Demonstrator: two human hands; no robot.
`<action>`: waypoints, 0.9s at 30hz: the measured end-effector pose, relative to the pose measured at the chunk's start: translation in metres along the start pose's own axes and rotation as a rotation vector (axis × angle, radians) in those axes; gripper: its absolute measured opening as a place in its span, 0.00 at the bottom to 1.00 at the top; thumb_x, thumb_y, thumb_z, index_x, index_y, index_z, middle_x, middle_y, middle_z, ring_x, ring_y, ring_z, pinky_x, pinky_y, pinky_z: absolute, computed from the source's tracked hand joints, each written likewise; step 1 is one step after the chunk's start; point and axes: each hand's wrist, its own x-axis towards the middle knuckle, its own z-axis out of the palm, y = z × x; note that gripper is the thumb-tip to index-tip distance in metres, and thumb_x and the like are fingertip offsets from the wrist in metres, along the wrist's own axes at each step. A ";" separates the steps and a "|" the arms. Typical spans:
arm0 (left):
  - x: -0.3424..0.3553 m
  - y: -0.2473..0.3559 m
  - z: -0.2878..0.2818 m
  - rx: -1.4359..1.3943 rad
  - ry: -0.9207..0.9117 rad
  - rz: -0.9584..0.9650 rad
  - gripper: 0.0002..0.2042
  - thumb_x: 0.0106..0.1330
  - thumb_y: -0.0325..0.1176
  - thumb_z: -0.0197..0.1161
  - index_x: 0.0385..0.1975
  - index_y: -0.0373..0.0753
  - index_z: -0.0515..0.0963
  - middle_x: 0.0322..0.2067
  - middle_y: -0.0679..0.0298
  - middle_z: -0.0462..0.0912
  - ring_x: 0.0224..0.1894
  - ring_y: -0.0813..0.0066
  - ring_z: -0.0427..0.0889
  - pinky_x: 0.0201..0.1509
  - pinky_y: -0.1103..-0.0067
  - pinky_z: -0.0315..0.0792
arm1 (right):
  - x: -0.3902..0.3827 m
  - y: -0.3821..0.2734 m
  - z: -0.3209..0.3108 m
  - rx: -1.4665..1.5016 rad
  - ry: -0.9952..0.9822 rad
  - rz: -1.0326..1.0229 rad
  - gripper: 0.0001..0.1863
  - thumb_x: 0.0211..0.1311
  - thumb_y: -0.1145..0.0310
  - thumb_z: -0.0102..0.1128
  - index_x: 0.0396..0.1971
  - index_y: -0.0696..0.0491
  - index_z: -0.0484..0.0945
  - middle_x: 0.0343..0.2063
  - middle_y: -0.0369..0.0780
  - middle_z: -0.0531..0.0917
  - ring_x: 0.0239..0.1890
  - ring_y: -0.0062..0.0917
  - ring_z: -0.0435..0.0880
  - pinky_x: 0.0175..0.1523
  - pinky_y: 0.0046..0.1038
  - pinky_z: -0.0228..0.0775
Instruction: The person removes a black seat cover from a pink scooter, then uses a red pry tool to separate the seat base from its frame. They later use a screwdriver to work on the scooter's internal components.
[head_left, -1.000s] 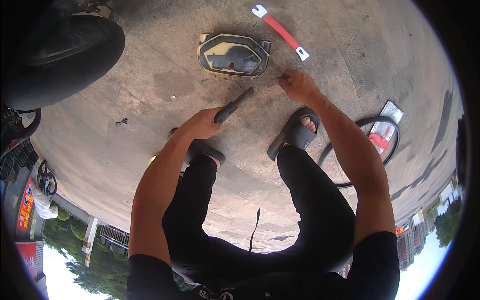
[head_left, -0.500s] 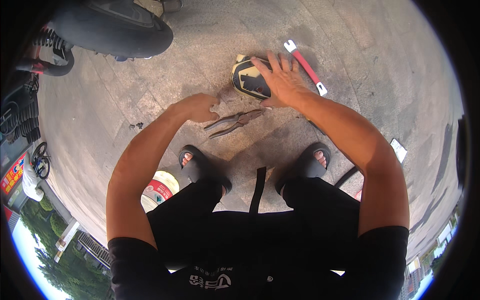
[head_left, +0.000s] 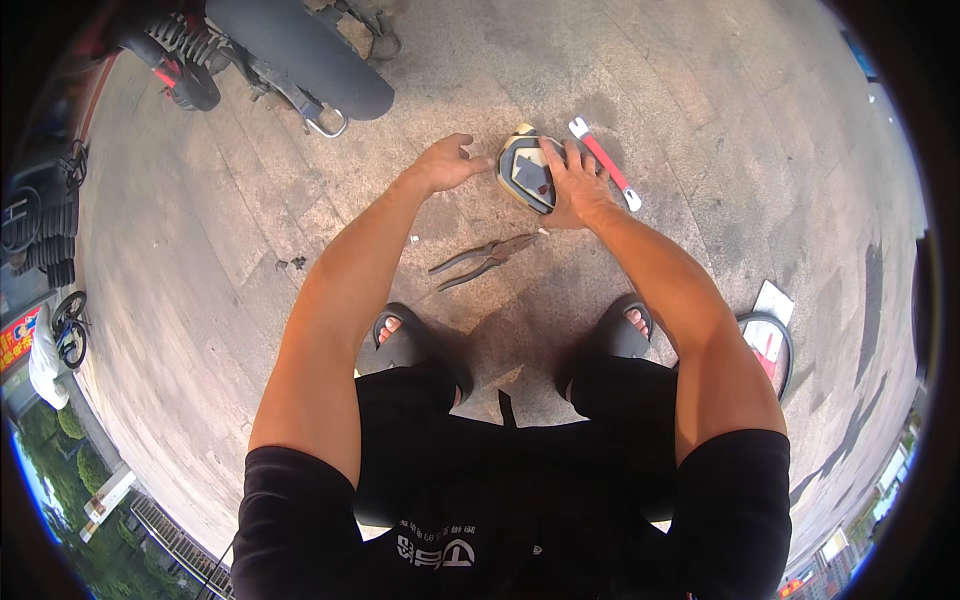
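A cream-and-black case (head_left: 521, 174) with angled sides lies on the paved ground ahead of me. My right hand (head_left: 582, 190) is closed on its right side, fingers over the top and thumb at the near edge. To the left of the case hovers my left hand (head_left: 450, 166), holding nothing, thumb pointing toward the case and fingers loosely bent apart from it. Combination pliers (head_left: 484, 261) lie nearer to me, handles to the left. Beyond my right hand rests a red pry bar (head_left: 606, 165) with pale forked ends.
A motorbike's rear tyre (head_left: 310, 60) stands at the far left. Small dark bits (head_left: 292, 263) lie on the paving. My sandalled feet (head_left: 412, 345) flank the near ground. At right are a white-and-red flat thing (head_left: 770, 315) and a black hose-like loop (head_left: 787, 350).
My left hand has moved forward, from beside the pliers' handles to beside the case. The right hand stays on the case. The whole view has shifted with my head.
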 end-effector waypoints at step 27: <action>-0.030 0.094 -0.035 -1.152 0.369 0.246 0.43 0.53 0.48 0.75 0.58 0.26 0.57 0.54 0.44 0.69 0.57 0.56 0.73 0.59 0.61 0.73 | -0.015 -0.016 -0.108 1.265 0.194 -0.424 0.31 0.64 0.69 0.62 0.65 0.58 0.63 0.54 0.44 0.77 0.55 0.27 0.76 0.61 0.28 0.68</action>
